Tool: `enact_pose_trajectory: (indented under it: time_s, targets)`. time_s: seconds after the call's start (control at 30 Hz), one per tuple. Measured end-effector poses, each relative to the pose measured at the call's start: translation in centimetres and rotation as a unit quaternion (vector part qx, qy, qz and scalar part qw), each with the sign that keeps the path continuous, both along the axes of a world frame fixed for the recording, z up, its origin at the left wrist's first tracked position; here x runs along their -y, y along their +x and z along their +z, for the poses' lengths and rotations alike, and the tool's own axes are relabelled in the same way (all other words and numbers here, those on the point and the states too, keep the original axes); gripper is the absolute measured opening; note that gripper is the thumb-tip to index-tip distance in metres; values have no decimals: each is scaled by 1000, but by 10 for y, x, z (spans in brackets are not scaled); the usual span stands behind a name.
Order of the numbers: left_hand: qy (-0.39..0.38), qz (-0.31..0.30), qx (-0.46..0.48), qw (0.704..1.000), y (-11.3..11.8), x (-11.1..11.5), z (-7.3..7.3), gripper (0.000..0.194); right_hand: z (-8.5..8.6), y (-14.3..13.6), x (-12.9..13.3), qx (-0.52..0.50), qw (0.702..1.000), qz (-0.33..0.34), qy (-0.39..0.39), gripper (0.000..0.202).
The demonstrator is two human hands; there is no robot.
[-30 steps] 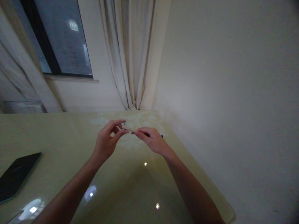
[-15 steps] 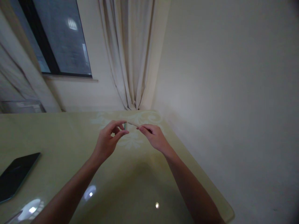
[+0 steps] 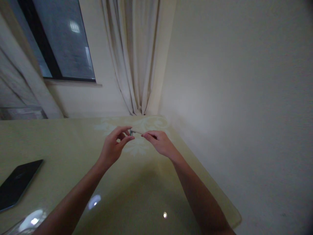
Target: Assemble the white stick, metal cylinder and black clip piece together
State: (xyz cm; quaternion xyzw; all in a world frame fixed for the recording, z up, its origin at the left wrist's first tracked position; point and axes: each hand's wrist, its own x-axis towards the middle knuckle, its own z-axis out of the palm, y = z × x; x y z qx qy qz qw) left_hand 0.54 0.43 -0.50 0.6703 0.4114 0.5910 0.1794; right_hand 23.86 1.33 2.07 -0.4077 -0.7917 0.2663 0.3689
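My left hand [image 3: 114, 143] is raised over the table, pinching a small box-like piece [image 3: 131, 133] upright between thumb and forefinger. Its narrow side is greenish and pale, and its exact kind is too small to make out. From the right, my right hand [image 3: 158, 142] grips the end of a thin pale stick [image 3: 138, 132] between thumb and fingers. The stick points left, slightly tilted, and its far tip meets or overlaps the upper part of the small piece. Whether the two touch, I cannot tell.
Beneath both hands lies a glossy pale-green table [image 3: 80, 147] with a floral pattern. A dark tablet [image 3: 19, 181] rests at the left. A clear, shiny object [image 3: 29, 225] shows at the lower left. Wall [image 3: 232, 98] borders the right, with a curtain [image 3: 137, 55] behind.
My right hand has shifted slightly left and the stick's tip has dropped to the small piece's upper part. My left hand has stayed nearly still.
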Motion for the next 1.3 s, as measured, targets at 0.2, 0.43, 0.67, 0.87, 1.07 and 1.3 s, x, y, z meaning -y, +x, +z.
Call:
enact_pose_trajectory:
  time_s: [0.2, 0.43, 0.67, 0.87, 1.07, 1.3]
  targets:
    - [-49, -30, 10, 998, 14, 0, -26, 32, -5, 46, -10, -39, 996, -72, 25, 40]
    - [-141, -83, -114, 980, 71, -14, -74, 39, -81, 104, -15, -55, 951, -299, -52, 28]
    - [-215, -58, -215, 951, 133, -45, -97, 37, -120, 126, -19, 0, 916, -394, -74, 27]
    - [-273, 13, -273, 922, 160, -60, -104, 37, -127, 125, -23, 60, 909, -407, -72, 24]
    - [-290, 41, -300, 908, 167, -63, -102, 37, -132, 119, -23, 108, 903, -410, -66, 21]
    - [-295, 31, -309, 904, 168, -60, -99, 39, -135, 118, -23, 133, 893, -425, -65, 19]
